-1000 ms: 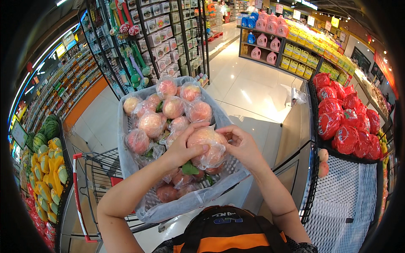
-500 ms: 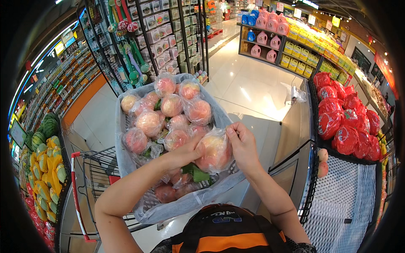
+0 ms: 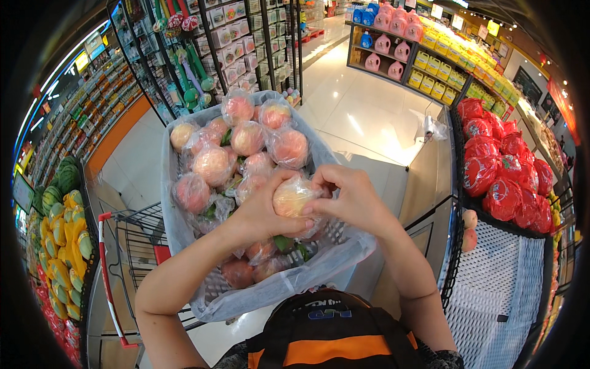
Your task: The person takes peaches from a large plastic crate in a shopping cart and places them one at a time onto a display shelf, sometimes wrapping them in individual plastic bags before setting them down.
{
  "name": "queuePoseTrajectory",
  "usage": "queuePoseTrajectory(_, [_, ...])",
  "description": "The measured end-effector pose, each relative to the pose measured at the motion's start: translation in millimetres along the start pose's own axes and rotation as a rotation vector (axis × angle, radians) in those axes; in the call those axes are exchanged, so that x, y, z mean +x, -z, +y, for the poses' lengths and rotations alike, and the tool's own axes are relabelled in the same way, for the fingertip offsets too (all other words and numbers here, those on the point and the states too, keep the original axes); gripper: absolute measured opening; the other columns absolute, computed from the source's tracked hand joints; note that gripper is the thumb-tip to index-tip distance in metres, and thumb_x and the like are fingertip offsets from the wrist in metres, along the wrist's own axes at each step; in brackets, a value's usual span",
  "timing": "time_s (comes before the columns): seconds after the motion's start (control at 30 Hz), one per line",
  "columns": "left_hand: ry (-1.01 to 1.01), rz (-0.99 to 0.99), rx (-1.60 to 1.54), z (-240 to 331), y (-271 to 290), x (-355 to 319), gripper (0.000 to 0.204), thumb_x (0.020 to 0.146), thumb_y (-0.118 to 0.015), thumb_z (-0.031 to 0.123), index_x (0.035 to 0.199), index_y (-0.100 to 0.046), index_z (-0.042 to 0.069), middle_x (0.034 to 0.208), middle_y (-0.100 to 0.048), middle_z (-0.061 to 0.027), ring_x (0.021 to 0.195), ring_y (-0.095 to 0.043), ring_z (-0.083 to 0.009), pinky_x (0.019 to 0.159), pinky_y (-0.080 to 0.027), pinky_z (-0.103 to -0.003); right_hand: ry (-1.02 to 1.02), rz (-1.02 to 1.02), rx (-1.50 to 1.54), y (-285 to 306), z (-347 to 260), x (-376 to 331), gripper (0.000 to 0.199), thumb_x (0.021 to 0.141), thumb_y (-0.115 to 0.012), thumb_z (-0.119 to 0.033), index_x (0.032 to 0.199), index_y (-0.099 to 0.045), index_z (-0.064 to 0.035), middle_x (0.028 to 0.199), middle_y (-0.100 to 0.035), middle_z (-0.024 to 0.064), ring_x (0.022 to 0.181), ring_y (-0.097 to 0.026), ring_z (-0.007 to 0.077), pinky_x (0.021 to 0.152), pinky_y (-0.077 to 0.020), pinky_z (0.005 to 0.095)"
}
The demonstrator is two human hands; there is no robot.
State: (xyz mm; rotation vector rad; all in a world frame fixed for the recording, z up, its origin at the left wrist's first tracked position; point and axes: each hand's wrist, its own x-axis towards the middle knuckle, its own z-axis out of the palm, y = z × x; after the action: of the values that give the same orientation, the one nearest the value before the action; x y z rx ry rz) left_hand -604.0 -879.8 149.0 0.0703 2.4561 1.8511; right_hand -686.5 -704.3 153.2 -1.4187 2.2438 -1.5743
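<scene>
The wrapped peach [image 3: 292, 195] sits between both hands, raised just above the lined crate [image 3: 184, 240] that holds the rest of the fruit. In the head view, the only one here, the left hand [image 3: 261, 212] cups the peach from below and from its left side, fingers curled round it, while the right hand [image 3: 351, 198] closes over its right side, fingertips pinching at the clear film on top; both hands are closed on this one fruit. By the look of it, the step in hand is working on the wrapping, twisting or peeling the film, though which of the two cannot be told. The next move calls for a steady hold from the left hand while the right pulls on the film, and care not to bruise the soft skin. Just beyond the hands lie the other peaches [image 3: 246, 138], each in its own clear bag, with green leaves among them. To the right of the right hand stands a bin of round fruit in shiny red wrappers [image 3: 501, 172], and nearer, a white mesh liner [image 3: 498, 295]. Far beyond the hands, shelves carry pink and blue jugs [image 3: 393, 43] and yellow boxes [image 3: 439, 77]. To the left of the left hand stand a red-handled trolley [image 3: 123, 264] and a rack of yellow and green fruit [image 3: 58, 234].
</scene>
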Motion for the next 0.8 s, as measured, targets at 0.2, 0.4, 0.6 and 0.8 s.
queuePoseTrajectory(0.2, [0.009,0.059,0.277,-3.7,4.1,1.0,0.079,0.055,-0.076,0.031,0.12,-0.042,0.001,0.105,-0.054,-0.0197,0.097,-0.055,-0.0265,0.082,-0.044,-0.033,-0.002,-0.25,-0.049,10.6,12.0,10.0,0.026,0.07,-0.068,-0.015,0.077,-0.048,0.0002,0.066,-0.053,0.0125,0.059,-0.051,0.0265,0.056,-0.0413,0.0334])
queuePoseTrajectory(0.4, [0.029,0.101,0.494,-4.7,0.9,0.4,0.078,0.056,-0.074,0.032,0.12,-0.041,0.002,0.102,-0.051,-0.024,0.091,-0.057,-0.0296,0.08,-0.046,-0.036,0.188,-0.342,-0.207,19.6,0.5,10.6,0.021,0.074,-0.06,-0.011,0.082,-0.045,0.0008,0.072,-0.052,0.0161,0.068,-0.053,0.0353,0.06,-0.0416,0.0398])
queuePoseTrajectory(0.6, [0.017,0.103,0.351,8.1,-0.9,-3.8,0.073,0.057,-0.073,0.031,0.116,-0.042,0.0,0.103,-0.049,-0.0236,0.08,-0.059,-0.0287,0.064,-0.049,-0.034,0.156,-0.077,-0.327,1.0,-10.6,-6.2,0.018,0.07,-0.06,-0.004,0.08,-0.045,-0.0029,0.07,-0.049,0.0131,0.064,-0.052,0.0303,0.057,-0.0424,0.0347])
queuePoseTrajectory(0.8, [-0.048,0.155,0.42,5.6,4.3,-3.1,0.076,0.056,-0.074,0.031,0.117,-0.041,0.001,0.107,-0.047,-0.0226,0.089,-0.056,-0.0307,0.073,-0.047,-0.039,0.08,0.092,-0.442,-15.2,-10.0,-11.9,0.023,0.069,-0.06,-0.002,0.086,-0.043,-0.0039,0.072,-0.049,0.0138,0.065,-0.053,0.0351,0.056,-0.0454,0.0383])
